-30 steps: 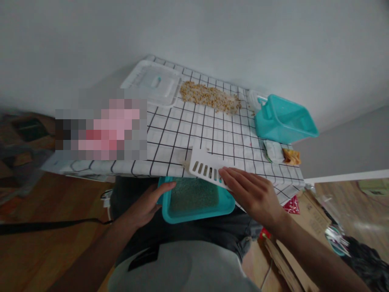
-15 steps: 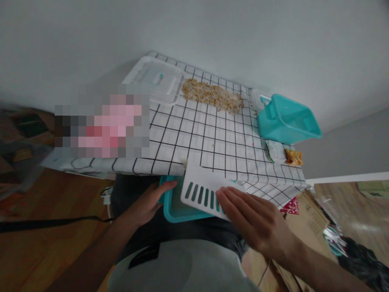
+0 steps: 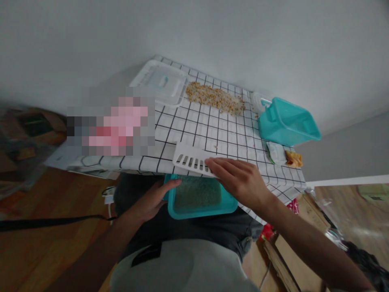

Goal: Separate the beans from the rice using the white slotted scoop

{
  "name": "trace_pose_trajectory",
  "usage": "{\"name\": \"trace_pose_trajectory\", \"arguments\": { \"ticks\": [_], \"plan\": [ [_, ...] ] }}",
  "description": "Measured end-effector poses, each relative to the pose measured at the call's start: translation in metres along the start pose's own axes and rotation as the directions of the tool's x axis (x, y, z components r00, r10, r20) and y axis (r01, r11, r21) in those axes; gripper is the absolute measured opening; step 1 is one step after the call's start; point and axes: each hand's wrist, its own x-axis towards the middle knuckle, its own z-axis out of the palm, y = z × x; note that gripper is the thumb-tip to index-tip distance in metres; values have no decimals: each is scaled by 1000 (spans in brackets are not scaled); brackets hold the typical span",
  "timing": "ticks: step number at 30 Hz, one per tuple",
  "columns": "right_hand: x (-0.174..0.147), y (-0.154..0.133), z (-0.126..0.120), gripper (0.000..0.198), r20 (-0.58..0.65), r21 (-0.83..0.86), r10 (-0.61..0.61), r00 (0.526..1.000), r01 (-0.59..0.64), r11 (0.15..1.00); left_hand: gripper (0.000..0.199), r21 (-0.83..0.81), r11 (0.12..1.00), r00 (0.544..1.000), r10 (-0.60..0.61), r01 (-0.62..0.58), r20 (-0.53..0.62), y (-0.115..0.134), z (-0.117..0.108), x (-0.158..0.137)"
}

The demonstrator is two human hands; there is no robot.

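Note:
My left hand (image 3: pixel 153 199) is closed on the left end of a teal plastic bin (image 3: pixel 203 214), with the thumb over its rim. This bin is at the table's front edge, above my lap, and a greyish-green layer shows inside it. A flat white slotted scoop (image 3: pixel 191 153) is in my right hand (image 3: pixel 243 178), fingers over its right part; the hand hides any handle. The scoop lies at or just above the front edge of the checked tablecloth (image 3: pixel 182 125), beyond the bin. I cannot tell whether it touches the cloth.
A strip of yellowish grains (image 3: pixel 215 98) is spread along the table's back. To its left is a clear plastic lid (image 3: pixel 164 81). Another teal bin (image 3: pixel 281 127) stands at the right, near a white packet (image 3: pixel 276 153) and an orange wrapper (image 3: pixel 293 158). A pixelated pink patch (image 3: pixel 121 125) covers the left.
My right hand has moved the slotted scoop forward and left, off the bin and to the table edge. More of the bin's inside shows. My left hand still holds the bin.

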Motion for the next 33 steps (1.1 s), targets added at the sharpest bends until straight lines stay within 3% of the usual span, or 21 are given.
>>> {"name": "trace_pose_trajectory", "arguments": {
  "ticks": [6,10,17,24,28,30,33],
  "plan": [
    [-30,-17,-27,37,144,13,-136,980,135,991,44,14,1000,1000,23,-23,3,-3,-5,0],
    [-59,-20,-49,38,152,83,-160,975,149,985,40,-18,1000,1000,-15,15,22,-2,-6,0],
    [-87,-1,-55,52,1,131,80,997,-79,988,41,3,999,999,-36,36,-5,-6,-6,-2],
    [-105,-2,-55,55,-114,88,153,982,-144,986,42,21,999,999,-34,34,8,-20,-9,-11],
    [-115,-11,-61,36,-311,5,322,894,-337,941,40,4,995,995,-98,98,-9,-30,-8,-19],
    [-120,-17,-66,22,-330,-3,426,843,-452,892,41,19,992,992,-123,123,-33,-35,-8,-24],
    [-129,-27,-71,12,-314,8,496,810,-520,854,41,67,987,989,-144,146,-37,-43,-5,-35]
  ]
}}
